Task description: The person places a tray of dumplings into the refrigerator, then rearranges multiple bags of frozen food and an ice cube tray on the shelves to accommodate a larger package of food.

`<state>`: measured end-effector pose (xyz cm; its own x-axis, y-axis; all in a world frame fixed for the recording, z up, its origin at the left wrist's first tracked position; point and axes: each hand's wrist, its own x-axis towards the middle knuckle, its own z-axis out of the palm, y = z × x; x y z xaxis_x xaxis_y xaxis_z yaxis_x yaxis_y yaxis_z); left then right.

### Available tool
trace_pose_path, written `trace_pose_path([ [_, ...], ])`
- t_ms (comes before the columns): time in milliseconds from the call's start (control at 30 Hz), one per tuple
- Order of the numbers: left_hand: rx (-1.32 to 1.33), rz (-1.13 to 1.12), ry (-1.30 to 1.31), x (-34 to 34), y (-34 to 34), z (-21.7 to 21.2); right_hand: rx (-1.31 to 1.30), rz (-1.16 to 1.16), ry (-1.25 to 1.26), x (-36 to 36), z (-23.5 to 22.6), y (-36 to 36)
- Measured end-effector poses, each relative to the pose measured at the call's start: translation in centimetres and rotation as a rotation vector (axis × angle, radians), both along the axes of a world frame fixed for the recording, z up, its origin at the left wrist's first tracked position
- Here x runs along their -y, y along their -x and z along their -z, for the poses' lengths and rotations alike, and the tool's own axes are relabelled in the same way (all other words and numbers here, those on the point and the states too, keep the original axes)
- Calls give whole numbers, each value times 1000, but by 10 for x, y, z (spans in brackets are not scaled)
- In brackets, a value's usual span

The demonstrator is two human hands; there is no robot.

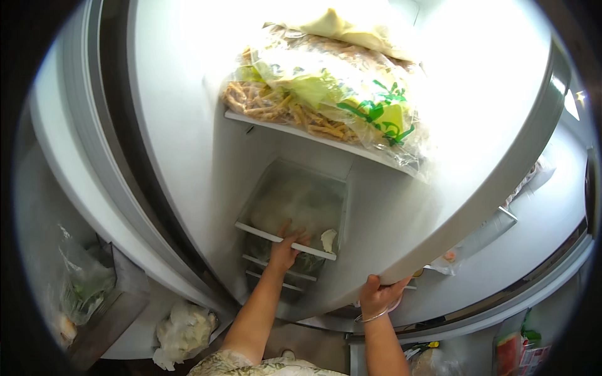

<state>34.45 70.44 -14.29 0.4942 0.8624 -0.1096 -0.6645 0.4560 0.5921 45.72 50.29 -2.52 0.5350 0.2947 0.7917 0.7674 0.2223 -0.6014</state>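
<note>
The person is standing at an open freezer, and both hands are working to keep it open and reachable. The right hand (378, 292) is gripping the lower edge of the freezer door (476, 188), fingers curled over the rim, apparently holding it swung wide so it is not drifting shut. The left hand (285, 247) is reaching in and resting on the front lip of the upper drawer (295, 213), fingers hooked over the white rail as if taking a pulling grip (whether they are clenching hard I cannot tell). The drawer is sitting low in the compartment, holding pale frosted bags. Above it, on the shelf (301, 133), a bulging clear bag of fries (282, 103) is lying under other plastic-wrapped packets, overhanging the shelf's front edge because the pile is wider than the shelf
</note>
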Motion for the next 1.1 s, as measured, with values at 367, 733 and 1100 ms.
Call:
trace_pose_path([
  [367, 51, 7, 76, 0, 3, 7, 61, -17, -40, -4, 6, -8],
  [733, 38, -33, 79, 4, -1, 7, 32, 17, -69, -1, 19, -17],
  [1100, 29, -2, 1, 8, 3, 12, 48, 44, 47, 6, 12, -8],
])
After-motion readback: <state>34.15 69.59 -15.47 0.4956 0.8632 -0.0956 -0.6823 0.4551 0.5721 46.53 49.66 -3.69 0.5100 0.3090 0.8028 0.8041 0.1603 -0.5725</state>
